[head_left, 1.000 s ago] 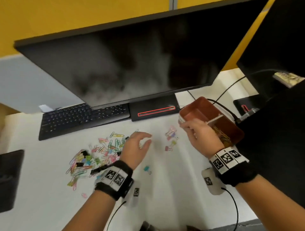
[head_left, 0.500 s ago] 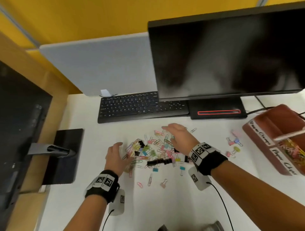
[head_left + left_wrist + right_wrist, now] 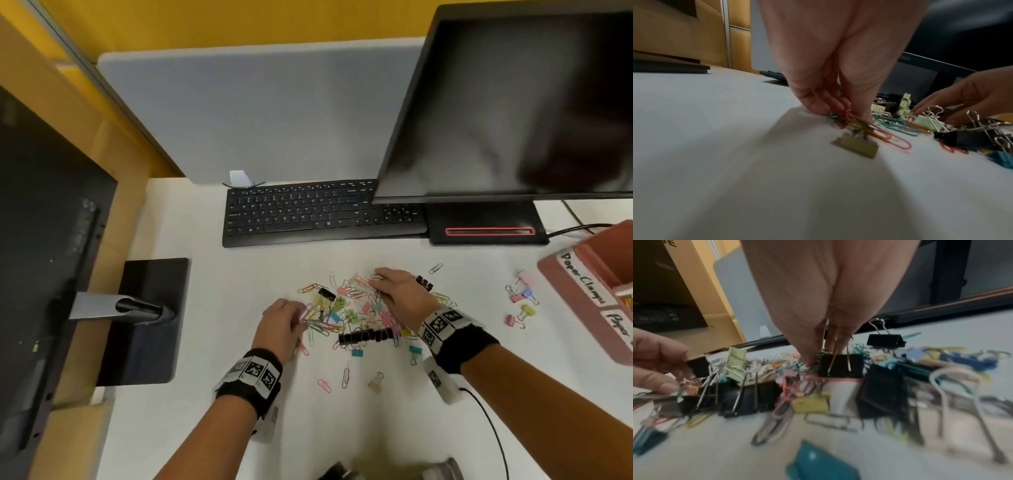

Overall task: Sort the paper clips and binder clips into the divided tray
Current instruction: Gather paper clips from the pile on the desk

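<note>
A pile of coloured paper clips and binder clips [image 3: 352,315] lies on the white desk, with a row of black binder clips [image 3: 364,335] at its near edge. My left hand [image 3: 301,315] is at the pile's left edge; in the left wrist view its thumb and fingers [image 3: 818,105] pinch a small bunch of paper clips [image 3: 846,118]. My right hand [image 3: 376,279] lies over the pile's far right part, fingers stretched out and touching clips beside a black binder clip [image 3: 840,365]. The red-brown divided tray [image 3: 609,250] stands at the far right, paper clips in its near compartment.
A few pastel binder clips [image 3: 522,298] lie between the pile and the tray. A black keyboard [image 3: 308,212] and a monitor base [image 3: 486,226] stand behind the pile. A second monitor's base [image 3: 144,322] is at the left. A cable [image 3: 489,421] trails from my right wrist.
My right hand left the tray and came back onto the pile. My left hand moved to the pile's left edge and closed on paper clips. The head view swung left.
</note>
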`<state>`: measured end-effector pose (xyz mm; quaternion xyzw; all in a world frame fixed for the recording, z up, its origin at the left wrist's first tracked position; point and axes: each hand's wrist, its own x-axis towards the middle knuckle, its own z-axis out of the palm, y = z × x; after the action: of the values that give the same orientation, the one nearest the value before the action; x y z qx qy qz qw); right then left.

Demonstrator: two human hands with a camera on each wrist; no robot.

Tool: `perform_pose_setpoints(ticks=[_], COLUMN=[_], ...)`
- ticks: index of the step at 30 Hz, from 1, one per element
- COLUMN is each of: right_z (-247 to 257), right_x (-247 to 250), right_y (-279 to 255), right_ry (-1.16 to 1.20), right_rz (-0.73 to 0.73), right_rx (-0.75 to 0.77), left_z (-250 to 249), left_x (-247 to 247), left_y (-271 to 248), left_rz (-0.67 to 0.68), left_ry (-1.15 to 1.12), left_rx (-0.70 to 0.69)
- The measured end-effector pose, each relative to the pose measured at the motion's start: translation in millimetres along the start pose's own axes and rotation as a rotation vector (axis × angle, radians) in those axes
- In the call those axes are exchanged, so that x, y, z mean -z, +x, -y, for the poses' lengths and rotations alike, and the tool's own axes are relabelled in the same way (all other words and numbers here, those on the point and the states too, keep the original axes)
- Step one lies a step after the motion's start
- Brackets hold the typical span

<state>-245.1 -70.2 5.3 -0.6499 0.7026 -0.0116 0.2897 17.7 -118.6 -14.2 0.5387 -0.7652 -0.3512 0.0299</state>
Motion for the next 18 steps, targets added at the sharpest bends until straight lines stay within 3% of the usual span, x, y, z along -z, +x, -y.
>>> perform_pose_setpoints(ticks=[4, 10, 14, 18], right_z=[-2, 1, 0, 1], right_x=[-1, 2, 9, 28], right_y=[-2, 1, -2, -17], right_ry=[0.041, 0.169, 0.215, 0.351], right_rz=[-0.049, -0.075, -0.078, -0.215], right_rx=[-0.035, -0.176, -0.185, -0.139], left_z=[2, -3, -8, -15], left_x=[-1, -3, 0, 15], left_y=[3, 8, 9, 7], left_rz=[0.042, -0.008, -0.004, -0.032], left_ry=[-0.104, -0.032, 0.004, -0.048], left_rx=[0.063, 0.010, 0.031, 0.088])
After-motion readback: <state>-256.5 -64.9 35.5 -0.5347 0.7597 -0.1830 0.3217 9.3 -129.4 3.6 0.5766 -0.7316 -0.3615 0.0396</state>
